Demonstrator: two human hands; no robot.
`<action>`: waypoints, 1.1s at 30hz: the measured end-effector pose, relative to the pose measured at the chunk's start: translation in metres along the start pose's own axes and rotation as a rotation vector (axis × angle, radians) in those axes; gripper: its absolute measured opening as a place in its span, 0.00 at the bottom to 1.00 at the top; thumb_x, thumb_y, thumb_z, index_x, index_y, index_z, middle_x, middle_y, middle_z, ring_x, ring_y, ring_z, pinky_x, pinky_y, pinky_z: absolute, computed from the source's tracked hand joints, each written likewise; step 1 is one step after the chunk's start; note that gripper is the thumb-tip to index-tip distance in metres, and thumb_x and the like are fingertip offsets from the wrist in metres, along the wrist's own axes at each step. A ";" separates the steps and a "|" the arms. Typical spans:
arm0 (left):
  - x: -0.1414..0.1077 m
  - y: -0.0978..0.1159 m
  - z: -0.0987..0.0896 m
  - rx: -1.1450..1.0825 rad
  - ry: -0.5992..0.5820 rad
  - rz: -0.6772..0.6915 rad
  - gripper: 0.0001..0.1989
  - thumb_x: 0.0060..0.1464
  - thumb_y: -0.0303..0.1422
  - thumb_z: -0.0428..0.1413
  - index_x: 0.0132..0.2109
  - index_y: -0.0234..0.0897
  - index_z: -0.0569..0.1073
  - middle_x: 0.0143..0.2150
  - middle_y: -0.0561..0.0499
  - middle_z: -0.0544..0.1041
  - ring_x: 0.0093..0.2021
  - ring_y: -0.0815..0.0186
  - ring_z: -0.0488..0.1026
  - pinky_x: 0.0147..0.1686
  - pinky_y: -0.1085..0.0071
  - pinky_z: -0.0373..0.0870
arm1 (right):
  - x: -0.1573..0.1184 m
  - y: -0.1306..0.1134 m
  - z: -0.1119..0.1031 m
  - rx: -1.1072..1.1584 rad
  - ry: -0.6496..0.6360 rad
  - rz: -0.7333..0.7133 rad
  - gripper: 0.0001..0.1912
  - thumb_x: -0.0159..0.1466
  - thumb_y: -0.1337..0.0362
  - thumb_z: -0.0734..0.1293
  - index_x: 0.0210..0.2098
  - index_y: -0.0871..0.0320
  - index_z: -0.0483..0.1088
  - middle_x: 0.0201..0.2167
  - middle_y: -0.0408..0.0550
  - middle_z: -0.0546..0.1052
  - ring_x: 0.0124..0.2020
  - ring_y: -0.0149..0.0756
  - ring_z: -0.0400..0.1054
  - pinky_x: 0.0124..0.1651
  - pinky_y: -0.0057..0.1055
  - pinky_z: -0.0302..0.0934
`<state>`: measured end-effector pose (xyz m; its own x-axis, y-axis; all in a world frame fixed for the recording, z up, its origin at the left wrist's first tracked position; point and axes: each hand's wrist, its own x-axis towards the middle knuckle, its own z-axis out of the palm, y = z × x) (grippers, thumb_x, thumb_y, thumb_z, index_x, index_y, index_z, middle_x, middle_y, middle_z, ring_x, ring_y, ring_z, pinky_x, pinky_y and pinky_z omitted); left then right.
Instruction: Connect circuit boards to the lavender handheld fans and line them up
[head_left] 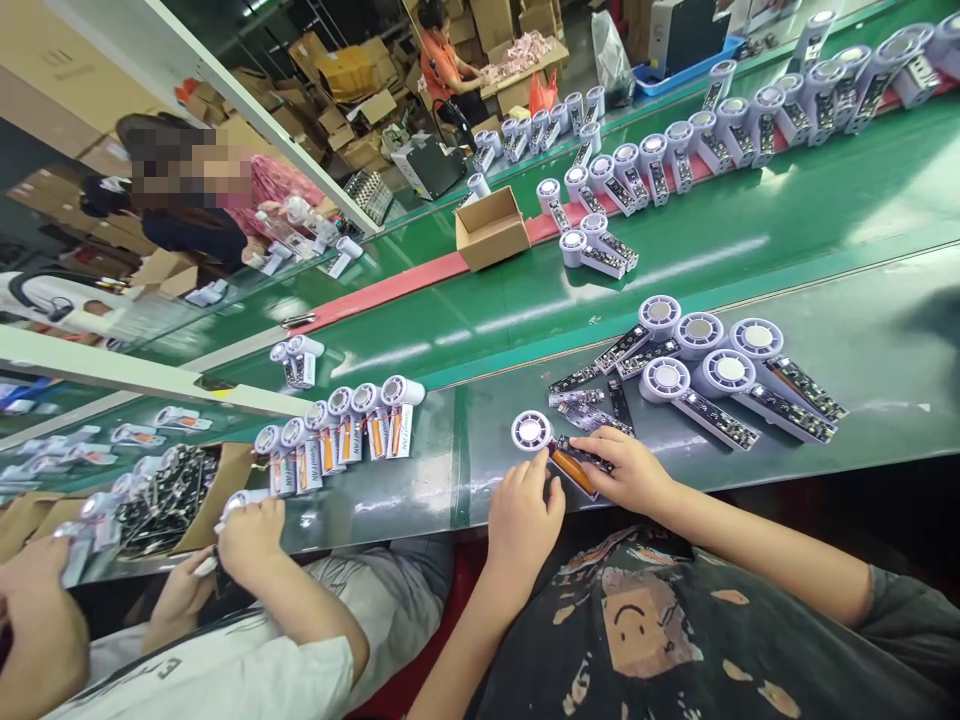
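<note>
A light purple handheld fan (532,431) lies on the bench in front of me, its handle uncovered and an orange battery (574,470) showing inside. My left hand (523,508) grips it where the head meets the handle. In my right hand (628,472), a dark circuit board (592,455) is pinched over the handle, partly hidden by the fingers. Just beyond my hands lie several loose circuit boards (589,412). To the right, several fans (729,371) have black boards along their handles.
A co-worker's hands (255,540) work at the left, near a row of fans (365,422) and a carton of dark boards (225,490). Behind the bench runs a green conveyor (465,325) with many fans and a cardboard box (491,232). Other people are farther back.
</note>
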<state>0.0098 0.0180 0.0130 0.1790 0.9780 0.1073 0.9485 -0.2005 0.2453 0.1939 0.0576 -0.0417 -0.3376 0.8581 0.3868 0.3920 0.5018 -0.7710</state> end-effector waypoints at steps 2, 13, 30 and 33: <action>0.001 0.001 0.001 -0.012 -0.010 -0.018 0.18 0.57 0.27 0.52 0.55 0.35 0.71 0.37 0.47 0.79 0.39 0.58 0.76 0.40 0.62 0.73 | -0.001 0.001 0.000 0.011 0.011 -0.026 0.16 0.62 0.69 0.64 0.49 0.58 0.75 0.34 0.50 0.76 0.34 0.34 0.73 0.39 0.31 0.70; 0.012 0.007 -0.014 0.128 -0.205 -0.009 0.16 0.60 0.28 0.51 0.53 0.33 0.75 0.41 0.43 0.81 0.41 0.54 0.78 0.40 0.59 0.74 | 0.000 0.000 0.000 -0.080 -0.041 -0.033 0.17 0.62 0.67 0.64 0.50 0.56 0.75 0.35 0.50 0.77 0.35 0.35 0.73 0.39 0.30 0.70; 0.046 -0.033 -0.012 -0.050 -0.078 0.143 0.25 0.50 0.32 0.63 0.57 0.44 0.71 0.50 0.46 0.71 0.50 0.55 0.70 0.52 0.56 0.70 | 0.006 -0.025 -0.032 -0.268 -0.166 -0.001 0.15 0.64 0.67 0.64 0.49 0.56 0.76 0.39 0.50 0.72 0.35 0.34 0.70 0.39 0.32 0.70; 0.040 -0.024 -0.011 -0.153 -0.073 0.118 0.25 0.48 0.32 0.65 0.54 0.44 0.72 0.45 0.49 0.69 0.46 0.59 0.71 0.48 0.61 0.71 | 0.011 -0.032 -0.041 -0.359 -0.244 0.032 0.13 0.64 0.65 0.66 0.47 0.55 0.77 0.37 0.49 0.72 0.33 0.35 0.70 0.39 0.32 0.69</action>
<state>-0.0086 0.0610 0.0224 0.3101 0.9478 0.0749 0.8703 -0.3147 0.3790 0.2126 0.0556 0.0079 -0.4963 0.8445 0.2013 0.6634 0.5184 -0.5395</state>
